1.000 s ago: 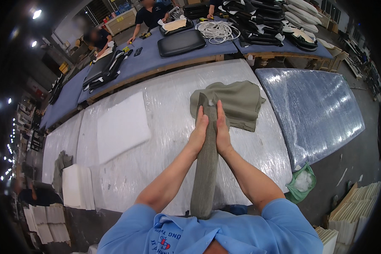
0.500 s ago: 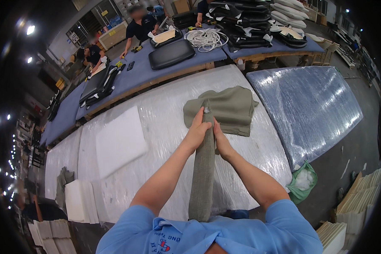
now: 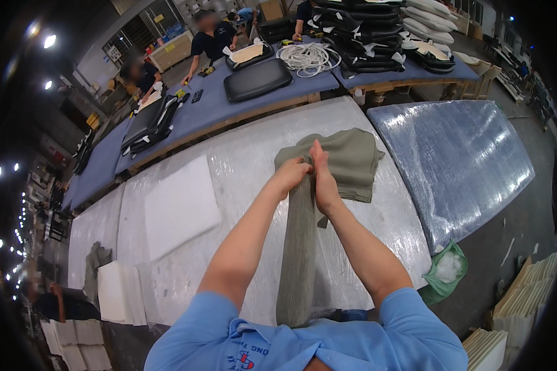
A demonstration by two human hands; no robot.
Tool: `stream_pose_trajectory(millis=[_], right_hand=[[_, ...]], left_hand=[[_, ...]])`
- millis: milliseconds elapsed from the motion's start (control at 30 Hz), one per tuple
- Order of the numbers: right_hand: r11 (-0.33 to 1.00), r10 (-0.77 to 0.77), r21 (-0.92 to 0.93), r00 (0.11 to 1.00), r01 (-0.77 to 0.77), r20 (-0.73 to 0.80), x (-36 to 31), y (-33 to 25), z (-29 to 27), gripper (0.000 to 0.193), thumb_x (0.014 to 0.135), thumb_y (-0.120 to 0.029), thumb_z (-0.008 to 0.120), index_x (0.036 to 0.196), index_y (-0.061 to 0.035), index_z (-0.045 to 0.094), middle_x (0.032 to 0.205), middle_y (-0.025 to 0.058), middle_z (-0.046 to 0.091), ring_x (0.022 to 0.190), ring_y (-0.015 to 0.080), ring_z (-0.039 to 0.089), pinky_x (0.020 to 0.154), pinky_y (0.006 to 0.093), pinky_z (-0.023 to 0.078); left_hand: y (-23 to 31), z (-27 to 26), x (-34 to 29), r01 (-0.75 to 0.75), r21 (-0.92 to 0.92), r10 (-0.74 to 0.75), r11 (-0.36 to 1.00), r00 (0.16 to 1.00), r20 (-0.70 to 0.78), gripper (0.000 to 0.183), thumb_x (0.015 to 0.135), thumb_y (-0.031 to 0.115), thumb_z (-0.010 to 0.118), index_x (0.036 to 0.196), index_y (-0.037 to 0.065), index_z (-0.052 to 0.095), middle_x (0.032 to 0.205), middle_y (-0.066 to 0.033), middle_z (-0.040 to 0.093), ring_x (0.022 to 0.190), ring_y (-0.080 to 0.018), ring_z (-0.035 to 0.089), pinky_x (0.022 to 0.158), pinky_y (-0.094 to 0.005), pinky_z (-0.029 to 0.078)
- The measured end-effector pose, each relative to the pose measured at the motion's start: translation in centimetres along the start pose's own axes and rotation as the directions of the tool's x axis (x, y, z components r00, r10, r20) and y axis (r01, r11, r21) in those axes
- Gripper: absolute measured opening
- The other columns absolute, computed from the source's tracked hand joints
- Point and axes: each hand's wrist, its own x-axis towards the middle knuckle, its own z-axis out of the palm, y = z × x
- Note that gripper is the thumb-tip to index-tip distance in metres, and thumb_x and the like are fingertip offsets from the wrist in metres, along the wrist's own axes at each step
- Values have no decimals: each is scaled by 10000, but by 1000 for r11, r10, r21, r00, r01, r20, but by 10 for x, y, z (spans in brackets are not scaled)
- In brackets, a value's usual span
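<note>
A long olive-grey fabric cushion stands on edge between my arms, one narrow side up, its near end against my shirt. At its far end my left hand has its fingers curled over the corner, gripping the fabric. My right hand lies along the right side of that end, fingers stretched out and pressed flat. The cushion's broad faces are mostly hidden. Just beyond my hands, a pile of olive-green fabric lies on the plastic-wrapped table; a small strip of fabric pokes out below my right wrist.
White foam sheet lies left; stacked white pads sit near left. A blue wrapped slab and green bag of white filling are right. Behind, a blue-topped bench carries black cushions and white cord; people work there.
My right hand has opened out, its fingers now straight and pointing away. My left hand has closed over the cushion's far corner, where a bit of white showed before. The view has shifted slightly.
</note>
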Motion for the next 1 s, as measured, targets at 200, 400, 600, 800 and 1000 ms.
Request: stream_pose_trajectory(millis=[200,400,600,800,1000], right_hand=[[988,-67,-138,998,68,14,23,-1,-10,877,1053,-692,214,1654,-65,91,1716,178,97,1589,279,77,1273,387,58],[964,-119,-229,991,131,67,21,15,9,806,1085,-616,243,1649,-52,129,1712,139,153,1586,278,104,1274,387,93],[956,-183,-217,980,196,82,18,33,-10,793,1088,-591,278,1645,-43,141,1713,157,156,1587,300,124,1268,386,138],[953,-200,-233,980,195,0,19,43,-10,747,1104,-519,292,1634,-10,161,1701,173,197,1576,302,177,1261,372,162],[938,-158,-314,987,144,-18,18,53,-19,739,1100,-529,307,1640,-42,178,1703,143,213,1575,328,175,1269,384,140]], left_hand=[[1,11,18,-124,-291,141,949,989,38,852,1015,703,400,1611,98,333,1585,-191,407,1469,-286,385,1194,-404,313],[-6,4,27,-255,-246,239,935,967,-93,885,1001,774,279,1642,163,269,1636,-156,336,1505,-289,319,1230,-402,240],[8,21,16,-332,-107,323,937,942,-91,835,1050,689,279,1653,117,199,1694,-144,228,1564,-280,200,1249,-378,189],[19,19,14,-386,205,422,899,890,-174,698,1103,492,303,1639,57,198,1631,-188,352,1527,-308,293,1242,-386,225],[-22,-8,50,-493,240,548,836,769,-329,675,1095,463,328,1622,50,244,1637,-180,352,1531,-398,258,1259,-413,199]])
